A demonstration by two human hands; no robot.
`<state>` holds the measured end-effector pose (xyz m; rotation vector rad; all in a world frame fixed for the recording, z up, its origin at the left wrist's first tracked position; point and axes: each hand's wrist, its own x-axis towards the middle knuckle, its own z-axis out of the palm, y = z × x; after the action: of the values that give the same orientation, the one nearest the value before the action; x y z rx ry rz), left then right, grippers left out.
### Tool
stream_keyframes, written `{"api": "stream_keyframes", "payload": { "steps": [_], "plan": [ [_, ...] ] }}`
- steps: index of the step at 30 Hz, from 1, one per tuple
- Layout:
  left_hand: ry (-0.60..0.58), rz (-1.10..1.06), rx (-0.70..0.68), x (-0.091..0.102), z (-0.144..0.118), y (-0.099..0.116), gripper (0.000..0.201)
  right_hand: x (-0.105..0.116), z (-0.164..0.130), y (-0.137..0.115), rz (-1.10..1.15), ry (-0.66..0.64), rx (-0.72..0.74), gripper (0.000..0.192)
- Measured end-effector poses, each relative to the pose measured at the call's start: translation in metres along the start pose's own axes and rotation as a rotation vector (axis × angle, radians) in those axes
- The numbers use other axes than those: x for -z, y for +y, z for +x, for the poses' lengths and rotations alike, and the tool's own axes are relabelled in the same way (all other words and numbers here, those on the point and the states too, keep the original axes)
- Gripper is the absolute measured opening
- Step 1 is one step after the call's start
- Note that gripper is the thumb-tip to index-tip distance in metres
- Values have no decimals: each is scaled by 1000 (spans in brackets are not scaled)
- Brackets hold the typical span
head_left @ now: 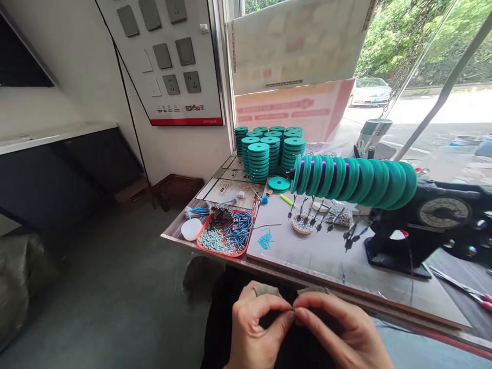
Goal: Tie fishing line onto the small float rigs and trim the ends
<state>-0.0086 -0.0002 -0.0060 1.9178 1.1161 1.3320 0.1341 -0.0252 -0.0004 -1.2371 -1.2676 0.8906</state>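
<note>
Far left of the grip: bare grey floor (115, 287), white wall, a dark low shelf unit (69, 174), and up on the wall a display board of sockets and switches (169, 56) with a black cable hanging down beside it.

Low in the foreground, below the near edge of the surface (323, 256): left hand (253, 328) and right hand (338, 333), fingertips pressed together, each grip narrowed to a pinch on one tiny item (294, 309), too small to identify. Grey sleeves on two fingertips.

Beyond the grip and slightly left: white round lid (191, 229) touching an orange tray (225, 233) filled with blue and pale beads.

Straight beyond the grip: loose blue bits (265, 239), a small dish of beads (302, 224), a single teal disc (279, 183), and further back, by the window, stacks of teal discs (269, 151).

Beyond and to the right: a row of teal spools with purple thread (353, 177) on a horizontal shaft, dark weights dangling under it, fixed to a black machine with a dial (434, 220). Far right edge: scissors (467, 291) lying flat.

Behind everything: window with pale posters (295, 66), street, parked car (369, 91), trees.
</note>
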Motion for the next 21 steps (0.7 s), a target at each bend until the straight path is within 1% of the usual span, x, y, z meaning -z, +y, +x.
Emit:
{"api": "stream_keyframes", "payload": {
  "steps": [6,12,16,21],
  "plan": [
    [1,22,-19,0,1,0,13,0,2,2,-26,-18,3,19],
    [-5,41,-4,-1,0,1,11,2,1,2,-57,-41,-1,21],
    [-12,80,-32,1,-2,0,13,2,1,3,-70,-60,10,21],
    [-71,224,-119,3,-4,-2,8,3,-1,6,-137,-83,91,18]
  ]
}}
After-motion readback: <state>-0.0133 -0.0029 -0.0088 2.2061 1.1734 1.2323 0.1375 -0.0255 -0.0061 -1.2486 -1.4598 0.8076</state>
